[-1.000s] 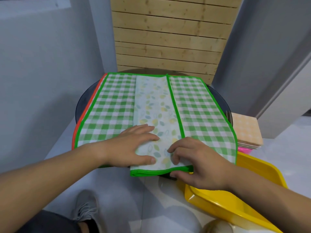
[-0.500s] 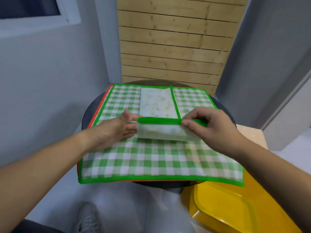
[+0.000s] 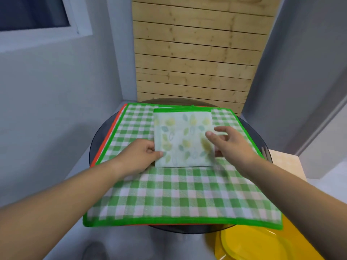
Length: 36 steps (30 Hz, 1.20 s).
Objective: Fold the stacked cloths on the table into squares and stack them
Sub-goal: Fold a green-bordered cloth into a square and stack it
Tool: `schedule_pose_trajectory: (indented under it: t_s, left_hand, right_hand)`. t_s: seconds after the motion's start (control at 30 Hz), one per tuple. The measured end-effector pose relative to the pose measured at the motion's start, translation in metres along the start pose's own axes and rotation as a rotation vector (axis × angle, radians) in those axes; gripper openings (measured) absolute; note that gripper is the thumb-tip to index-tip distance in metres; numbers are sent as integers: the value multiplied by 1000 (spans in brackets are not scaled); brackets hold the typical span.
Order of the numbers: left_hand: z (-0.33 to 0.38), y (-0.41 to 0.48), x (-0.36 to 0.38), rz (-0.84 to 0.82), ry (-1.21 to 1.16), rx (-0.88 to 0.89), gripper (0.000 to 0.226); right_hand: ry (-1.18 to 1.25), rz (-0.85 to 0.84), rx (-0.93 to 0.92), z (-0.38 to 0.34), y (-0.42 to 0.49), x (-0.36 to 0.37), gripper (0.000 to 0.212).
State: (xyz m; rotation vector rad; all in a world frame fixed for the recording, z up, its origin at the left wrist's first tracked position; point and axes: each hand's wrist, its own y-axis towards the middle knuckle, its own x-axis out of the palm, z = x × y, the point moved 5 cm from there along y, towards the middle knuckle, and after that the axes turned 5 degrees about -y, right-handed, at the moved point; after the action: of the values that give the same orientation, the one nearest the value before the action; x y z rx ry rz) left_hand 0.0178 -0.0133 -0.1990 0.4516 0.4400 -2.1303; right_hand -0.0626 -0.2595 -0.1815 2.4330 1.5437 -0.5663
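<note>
Orange cloth mostly beneath checked cloth

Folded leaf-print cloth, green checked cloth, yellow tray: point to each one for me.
folded leaf-print cloth (image 3: pixel 183 139), head view, centre of its top face.
green checked cloth (image 3: pixel 178 196), head view, near half of its flat surface.
yellow tray (image 3: pixel 249 244), head view, its bare inner floor.
</note>
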Motion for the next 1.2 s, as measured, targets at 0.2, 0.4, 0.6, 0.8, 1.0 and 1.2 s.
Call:
schedule_pose_trajectory:
  t_s: [0.2,0.4,0.6,0.8,1.0,1.2]
  left_hand:
    - [2,1,3,-13,-86,-104,12]
    - [-4,-13,14,-11,-133,-175,57]
    - [-2,-18,24,102,215,-19,49]
    - [1,-25,44,66,422,-21,64]
    - [-4,-29,55,171,628,42,74]
    - [-9,-28,55,217,727,89,76]
  right_hand:
    - [-238,-100,14,18,-16,6,56]
    - [-344,-152,-42,23,-34,4,38]
    - [-569,-147,-53,27,-37,11,15]
    - [-750,-226,-14,20,-44,25,42]
    - [-1003,-108,-38,22,-53,39,63]
    - [-1013,-43,-83,29,-59,39,64]
